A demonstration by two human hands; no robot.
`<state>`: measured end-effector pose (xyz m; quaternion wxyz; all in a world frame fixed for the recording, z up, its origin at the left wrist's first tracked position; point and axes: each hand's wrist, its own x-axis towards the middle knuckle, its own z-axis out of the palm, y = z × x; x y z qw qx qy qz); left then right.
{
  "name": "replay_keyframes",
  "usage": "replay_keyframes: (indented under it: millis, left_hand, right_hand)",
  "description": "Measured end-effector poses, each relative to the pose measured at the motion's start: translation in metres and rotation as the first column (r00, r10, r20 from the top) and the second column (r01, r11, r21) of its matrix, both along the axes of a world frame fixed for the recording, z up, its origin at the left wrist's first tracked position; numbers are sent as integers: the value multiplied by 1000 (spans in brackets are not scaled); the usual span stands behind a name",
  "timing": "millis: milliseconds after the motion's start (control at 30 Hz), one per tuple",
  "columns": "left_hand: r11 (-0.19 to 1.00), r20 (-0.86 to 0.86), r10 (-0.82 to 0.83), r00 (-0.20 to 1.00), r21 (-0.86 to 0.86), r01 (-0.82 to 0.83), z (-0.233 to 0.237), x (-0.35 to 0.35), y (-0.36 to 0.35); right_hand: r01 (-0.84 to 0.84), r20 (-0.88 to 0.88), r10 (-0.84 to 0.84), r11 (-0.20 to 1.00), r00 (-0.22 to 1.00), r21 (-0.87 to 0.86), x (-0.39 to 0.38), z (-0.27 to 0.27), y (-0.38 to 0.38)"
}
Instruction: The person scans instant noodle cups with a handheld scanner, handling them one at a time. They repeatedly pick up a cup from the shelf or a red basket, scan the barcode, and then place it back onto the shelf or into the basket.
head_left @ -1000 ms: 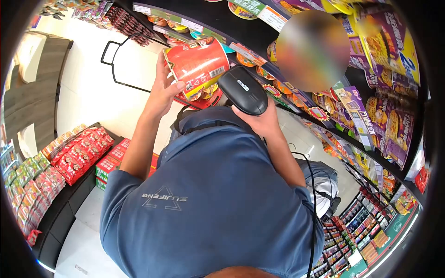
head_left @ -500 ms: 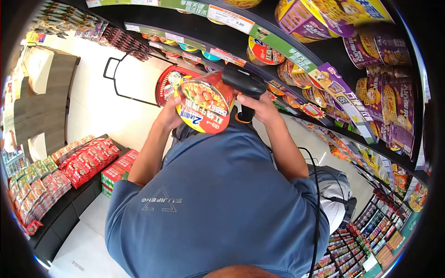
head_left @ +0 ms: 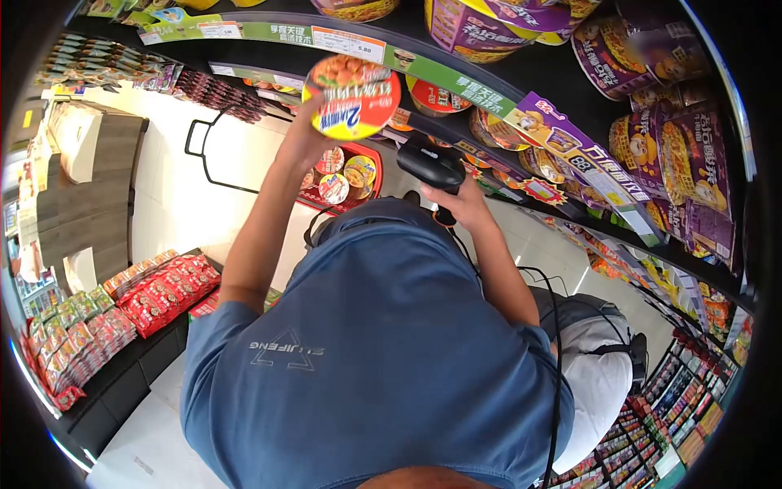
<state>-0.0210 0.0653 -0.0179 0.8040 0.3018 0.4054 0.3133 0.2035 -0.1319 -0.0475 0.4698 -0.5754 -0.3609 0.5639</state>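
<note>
My left hand (head_left: 306,134) grips a round instant noodle bowl (head_left: 355,99) by its side, its red and yellow lid facing up toward me. The bowl is raised in front of the shelf edge. In my right hand (head_left: 463,200) is a black handheld barcode scanner (head_left: 430,165), its head pointing toward the lower shelf and apart from the bowl. Below my left forearm a red shopping basket (head_left: 375,155) stands on the floor with several noodle bowls (head_left: 333,187) inside.
Shelves with price strips (head_left: 349,44) hold purple noodle buckets (head_left: 481,28) and more bowls (head_left: 437,98). Red snack packs (head_left: 169,293) lie on a black stand at left. A black cable (head_left: 557,383) runs along my right side. Someone in pale clothing (head_left: 599,383) is at right.
My left hand has lifted the noodle bowl up and away from the scanner, toward the shelf. The basket's contents now show more. My right hand has lowered slightly with the scanner.
</note>
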Motion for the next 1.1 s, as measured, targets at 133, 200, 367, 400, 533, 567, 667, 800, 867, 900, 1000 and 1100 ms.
replay_keyframes:
  millis: [133,200,367,400,533,567,667,800,867,900,1000,1100]
  left_hand:
    - [994,-7,-66,998,82,66,32,47,24]
    - [987,42,-153,987,55,151,27,62,35]
    - [964,-83,-268,960,-33,266,3,99,35]
    - [963,-82,-268,960,-35,266,2,103,35]
    - [954,-149,-290,945,27,297,7,118,29]
    - [954,-219,-258,941,99,284,10,122,25]
    - [956,-334,-209,919,130,265,7,134,24]
    - [946,-365,-219,905,146,288,9,134,23]
    - [952,-382,-189,905,153,264,4,131,20]
    - [960,-378,-167,911,148,238,0,128,21]
    - [964,-281,-131,951,188,188,-17,103,25]
    - [970,-408,-5,913,218,103,-27,61,20]
  right_hand:
    - [-52,3,52,997,999,59,3,2,-7]
    - [-40,12,39,996,999,80,5,3,-9]
    - [-30,66,23,993,998,111,14,2,-14]
    - [-30,65,23,994,998,109,17,2,-15]
    - [-73,103,66,995,993,65,23,-3,-16]
    - [-89,132,78,993,988,80,23,-4,-15]
    - [-157,161,143,984,977,79,23,-4,-11]
    - [-209,204,189,974,961,82,22,-7,-6]
    - [-213,221,190,973,957,86,22,-9,-5]
    - [-234,218,212,969,953,79,23,-12,-4]
    - [-275,196,257,959,946,68,25,-21,-1]
    - [-277,223,269,961,937,4,27,-38,4]
